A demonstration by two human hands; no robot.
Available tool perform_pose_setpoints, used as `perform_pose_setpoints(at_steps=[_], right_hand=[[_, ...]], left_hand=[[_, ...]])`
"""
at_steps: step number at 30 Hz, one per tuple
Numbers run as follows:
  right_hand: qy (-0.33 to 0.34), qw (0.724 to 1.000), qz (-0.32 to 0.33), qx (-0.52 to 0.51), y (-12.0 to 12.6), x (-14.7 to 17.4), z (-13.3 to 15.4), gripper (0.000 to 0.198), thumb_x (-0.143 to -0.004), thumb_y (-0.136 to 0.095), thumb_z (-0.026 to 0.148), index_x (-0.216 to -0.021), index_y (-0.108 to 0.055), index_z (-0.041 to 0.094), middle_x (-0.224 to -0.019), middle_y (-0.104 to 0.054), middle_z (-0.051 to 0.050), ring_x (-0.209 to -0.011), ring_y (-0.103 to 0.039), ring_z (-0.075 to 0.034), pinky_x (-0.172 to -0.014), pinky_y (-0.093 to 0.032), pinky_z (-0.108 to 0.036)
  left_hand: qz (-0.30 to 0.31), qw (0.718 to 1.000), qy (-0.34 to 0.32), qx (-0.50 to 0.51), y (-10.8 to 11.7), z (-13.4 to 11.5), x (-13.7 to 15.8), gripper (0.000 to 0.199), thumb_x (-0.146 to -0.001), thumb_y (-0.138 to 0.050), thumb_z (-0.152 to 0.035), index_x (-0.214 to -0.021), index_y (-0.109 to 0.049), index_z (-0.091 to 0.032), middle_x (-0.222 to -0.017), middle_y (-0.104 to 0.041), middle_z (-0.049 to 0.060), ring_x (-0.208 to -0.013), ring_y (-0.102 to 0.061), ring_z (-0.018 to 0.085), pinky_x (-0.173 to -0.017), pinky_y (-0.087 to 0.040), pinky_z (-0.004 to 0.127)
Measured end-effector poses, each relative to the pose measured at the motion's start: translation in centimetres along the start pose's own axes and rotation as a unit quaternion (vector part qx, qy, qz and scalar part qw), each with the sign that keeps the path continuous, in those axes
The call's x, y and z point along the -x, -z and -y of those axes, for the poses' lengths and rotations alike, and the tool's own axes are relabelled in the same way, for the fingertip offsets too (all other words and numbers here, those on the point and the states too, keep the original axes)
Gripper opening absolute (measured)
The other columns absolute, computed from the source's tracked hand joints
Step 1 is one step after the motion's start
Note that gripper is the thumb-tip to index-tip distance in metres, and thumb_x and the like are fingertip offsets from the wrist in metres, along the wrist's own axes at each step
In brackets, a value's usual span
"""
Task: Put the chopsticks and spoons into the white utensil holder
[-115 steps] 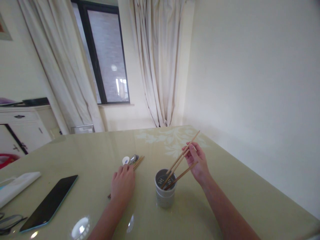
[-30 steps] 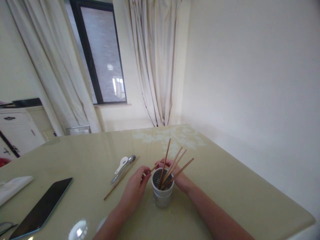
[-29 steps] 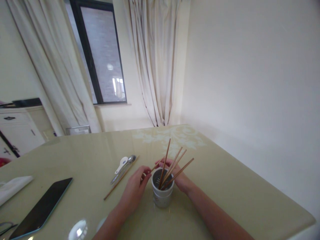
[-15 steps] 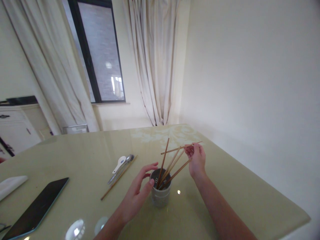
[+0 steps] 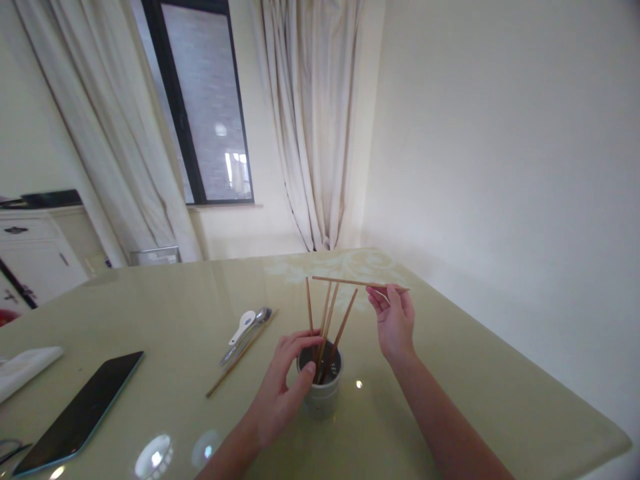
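Note:
A grey chopstick holder stands upright on the table, with several wooden chopsticks leaning in it. My left hand is wrapped around the left side of its rim, thumb at the near edge and fingers across the far edge, by the leftmost chopstick. To the right and above the holder, my right hand pinches one loose chopstick near its right end. That chopstick lies almost level in the air, pointing left past the tops of the others.
Left of the holder lie a white spoon, a metal spoon and a single chopstick. Further left are a dark tablet and a white object on the glossy table. A wall borders the right side.
The chopsticks in the holder have swung left and stand more upright. My left fingers have moved further over the rim. The chopstick in my right hand has turned, its left end now higher.

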State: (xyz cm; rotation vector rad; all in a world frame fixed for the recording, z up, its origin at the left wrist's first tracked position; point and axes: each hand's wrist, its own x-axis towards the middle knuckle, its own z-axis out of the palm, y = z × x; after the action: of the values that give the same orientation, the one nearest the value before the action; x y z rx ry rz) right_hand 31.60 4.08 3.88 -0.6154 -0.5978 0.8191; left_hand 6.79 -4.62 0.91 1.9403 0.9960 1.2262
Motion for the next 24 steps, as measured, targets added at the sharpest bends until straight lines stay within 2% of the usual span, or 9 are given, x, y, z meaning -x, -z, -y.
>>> perform_pose_setpoints(at_steps=[4,8,13,18,24], right_hand=[[0.005,1.0,0.017,-0.024,0.0,0.1,-0.1,0.038,-0.075,-0.093,0.043,-0.092,-0.065,0.023,-0.083,-0.083,0.001,-0.08,-0.083,-0.018,-0.074,-0.064,-0.026],[0.033,0.997,-0.024,-0.068,0.3,-0.6,0.5,0.032,-0.076,-0.093,0.037,-0.091,-0.067,0.023,-0.084,-0.083,0.002,-0.084,-0.083,-0.016,-0.074,-0.064,-0.023],[-0.016,0.989,-0.055,-0.134,1.3,-2.3,1.5,0.023,-0.079,-0.092,0.029,-0.086,-0.07,0.023,-0.081,-0.081,0.003,-0.078,-0.08,-0.013,-0.067,-0.063,-0.019],[-0.025,0.993,0.012,-0.114,1.0,-1.8,2.1,0.031,-0.074,-0.097,0.035,-0.093,-0.077,0.022,-0.078,-0.078,0.004,-0.064,-0.069,-0.007,-0.06,-0.057,-0.015],[0.006,0.995,0.092,-0.04,-0.4,0.3,2.6,0.034,-0.074,-0.097,0.044,-0.097,-0.081,0.024,-0.082,-0.074,0.002,-0.07,-0.062,-0.009,-0.062,-0.051,-0.018]], left_hand=[[-0.001,1.0,-0.017,-0.024,0.0,-0.1,-0.1,0.037,-0.105,-0.053,-0.045,-0.135,-0.069,-0.031,-0.146,-0.066,0.01,-0.139,-0.056,0.029,-0.12,-0.044,0.052],[-0.003,0.998,-0.032,-0.061,0.0,-0.4,-0.3,0.035,-0.105,-0.053,-0.044,-0.132,-0.072,-0.03,-0.144,-0.069,0.01,-0.138,-0.058,0.03,-0.118,-0.045,0.053],[0.0,0.996,-0.033,-0.083,0.0,-0.7,-0.3,0.033,-0.105,-0.051,-0.044,-0.123,-0.076,-0.03,-0.145,-0.068,0.009,-0.139,-0.058,0.03,-0.119,-0.045,0.054],[-0.005,0.997,-0.035,-0.075,0.1,-0.6,-0.1,0.037,-0.105,-0.052,-0.044,-0.135,-0.069,-0.031,-0.153,-0.062,0.01,-0.144,-0.055,0.029,-0.121,-0.045,0.052],[-0.015,0.996,-0.04,-0.084,0.2,-0.5,0.0,0.039,-0.104,-0.055,-0.043,-0.138,-0.067,-0.03,-0.15,-0.065,0.011,-0.142,-0.057,0.03,-0.121,-0.045,0.052]])
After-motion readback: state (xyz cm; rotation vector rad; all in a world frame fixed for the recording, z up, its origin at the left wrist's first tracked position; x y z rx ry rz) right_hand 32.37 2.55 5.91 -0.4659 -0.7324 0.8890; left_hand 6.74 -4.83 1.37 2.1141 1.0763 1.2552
